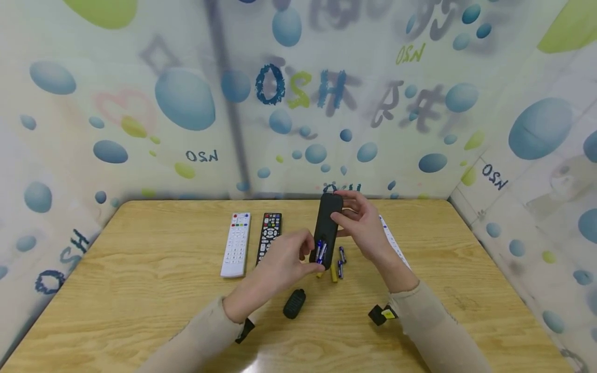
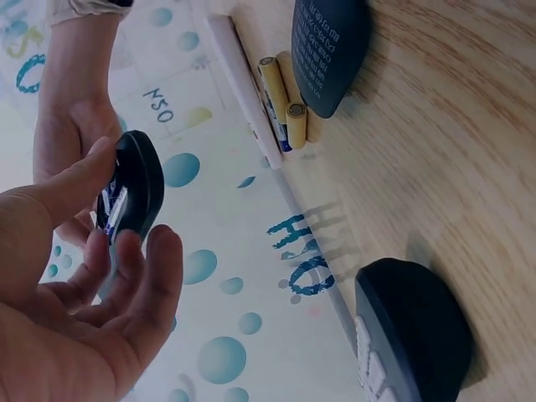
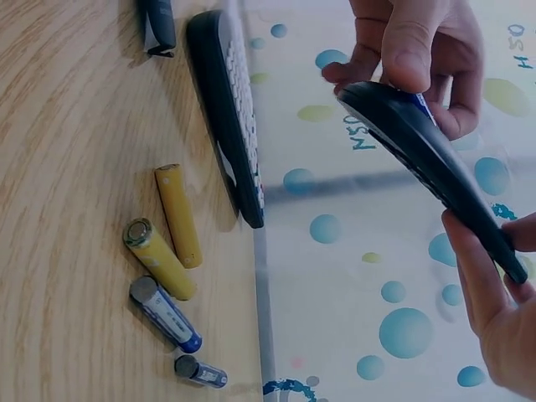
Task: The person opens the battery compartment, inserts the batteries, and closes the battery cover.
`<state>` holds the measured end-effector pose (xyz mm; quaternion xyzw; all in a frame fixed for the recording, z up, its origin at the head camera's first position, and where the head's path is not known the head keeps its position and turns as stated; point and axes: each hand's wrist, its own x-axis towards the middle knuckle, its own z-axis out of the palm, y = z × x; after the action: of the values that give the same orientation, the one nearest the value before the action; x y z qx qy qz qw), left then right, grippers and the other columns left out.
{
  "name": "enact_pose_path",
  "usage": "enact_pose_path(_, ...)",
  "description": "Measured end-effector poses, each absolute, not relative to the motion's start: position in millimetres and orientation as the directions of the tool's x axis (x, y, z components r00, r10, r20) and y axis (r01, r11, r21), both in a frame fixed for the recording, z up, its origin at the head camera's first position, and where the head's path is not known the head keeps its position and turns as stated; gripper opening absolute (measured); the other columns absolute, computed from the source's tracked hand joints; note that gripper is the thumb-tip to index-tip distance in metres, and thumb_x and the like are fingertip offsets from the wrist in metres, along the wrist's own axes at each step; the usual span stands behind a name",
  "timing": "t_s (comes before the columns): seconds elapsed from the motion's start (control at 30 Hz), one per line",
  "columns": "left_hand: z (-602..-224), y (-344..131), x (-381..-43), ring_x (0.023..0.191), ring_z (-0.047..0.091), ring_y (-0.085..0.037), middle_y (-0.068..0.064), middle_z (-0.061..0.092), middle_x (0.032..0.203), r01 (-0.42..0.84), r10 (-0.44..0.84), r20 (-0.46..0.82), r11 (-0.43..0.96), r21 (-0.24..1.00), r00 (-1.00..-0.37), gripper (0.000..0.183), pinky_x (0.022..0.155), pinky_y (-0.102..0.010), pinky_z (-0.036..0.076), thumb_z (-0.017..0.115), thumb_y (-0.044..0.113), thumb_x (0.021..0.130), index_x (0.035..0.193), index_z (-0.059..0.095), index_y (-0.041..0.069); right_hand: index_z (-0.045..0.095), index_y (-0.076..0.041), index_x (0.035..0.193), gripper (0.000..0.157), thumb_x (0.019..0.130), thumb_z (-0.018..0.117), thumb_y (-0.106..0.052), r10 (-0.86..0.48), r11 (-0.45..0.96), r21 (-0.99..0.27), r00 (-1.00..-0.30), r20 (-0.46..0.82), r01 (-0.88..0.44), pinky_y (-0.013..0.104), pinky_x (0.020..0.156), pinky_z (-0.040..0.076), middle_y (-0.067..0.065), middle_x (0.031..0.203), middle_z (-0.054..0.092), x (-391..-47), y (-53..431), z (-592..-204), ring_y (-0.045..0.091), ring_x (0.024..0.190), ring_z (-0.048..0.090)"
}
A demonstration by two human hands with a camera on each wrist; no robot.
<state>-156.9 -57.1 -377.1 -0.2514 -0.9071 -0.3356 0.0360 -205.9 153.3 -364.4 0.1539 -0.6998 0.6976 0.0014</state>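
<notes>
A black remote control [image 1: 328,217] is held up above the table, back side facing me, its battery compartment uncovered. Two blue-and-silver batteries [image 1: 321,250] lie inside. My right hand [image 1: 366,228] grips the far end between thumb and fingers. At the near end, my left hand [image 1: 284,259] has its thumb by the batteries and its curled fingers at the remote's edge. The right wrist view shows the left thumb [image 3: 410,63] against the compartment end. The black battery cover [image 1: 294,304] lies on the table below, apart from both hands.
Under the held remote lie yellow batteries [image 3: 177,218] and blue batteries [image 3: 165,314]. A white remote [image 1: 235,246] and a black remote with buttons up [image 1: 269,230] lie to the left. Another white remote [image 1: 394,241] is partly hidden behind the right arm. A patterned wall covering [image 1: 289,140] stands behind the table.
</notes>
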Motion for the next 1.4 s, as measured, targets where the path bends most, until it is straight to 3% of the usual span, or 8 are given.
enact_pose_path(0.2,-377.2,-59.6,-156.8,0.081,0.063,-0.017,-0.004,0.064,0.096,0.388,0.385,0.165,0.624,0.679,-0.908,0.06,0.064,-0.027,0.053,0.091,0.038,0.08,0.12,0.057,0.01,0.048,-0.001,0.145,0.051,0.098,0.065,0.002,-0.215,-0.038,-0.975,-0.951,0.223,-0.22,0.046,0.07,0.062,0.025,0.127,0.057,-206.0,152.7,-361.2,0.029,0.107,0.067)
enact_pose_path(0.33,-377.3,-61.8,-158.3,0.08,0.064,-0.013,-0.001,0.067,0.097,0.359,0.4,0.123,0.595,0.719,-0.908,0.07,0.063,-0.027,0.055,0.088,0.042,0.081,0.133,0.056,0.008,0.048,-0.002,0.146,0.051,0.098,0.065,0.002,-0.223,-0.05,-0.975,-0.949,0.222,-0.216,0.046,0.071,0.063,0.024,0.127,0.057,-205.8,152.1,-360.2,0.029,0.107,0.067)
enact_pose_path(0.7,-376.3,-64.2,-158.6,0.071,0.064,-0.009,0.007,0.067,0.084,0.318,0.41,0.084,0.545,0.776,-0.908,0.06,0.062,-0.029,0.055,0.088,0.039,0.082,0.125,0.06,0.01,0.047,-0.002,0.147,0.052,0.098,0.065,0.0,-0.231,-0.04,-0.977,-0.949,0.213,-0.21,0.046,0.071,0.063,0.024,0.128,0.056,-205.5,150.7,-358.8,0.029,0.108,0.067)
enact_pose_path(1.4,-378.8,-63.9,-159.6,0.065,0.063,-0.011,0.005,0.066,0.086,0.321,0.422,0.088,0.52,0.792,-0.902,0.058,0.057,-0.03,0.053,0.086,0.04,0.084,0.124,0.056,0.011,0.048,-0.001,0.146,0.05,0.099,0.064,0.001,-0.234,-0.034,-0.977,-0.948,0.214,-0.212,0.046,0.072,0.062,0.025,0.126,0.057,-208.4,150.1,-360.6,0.028,0.106,0.068)
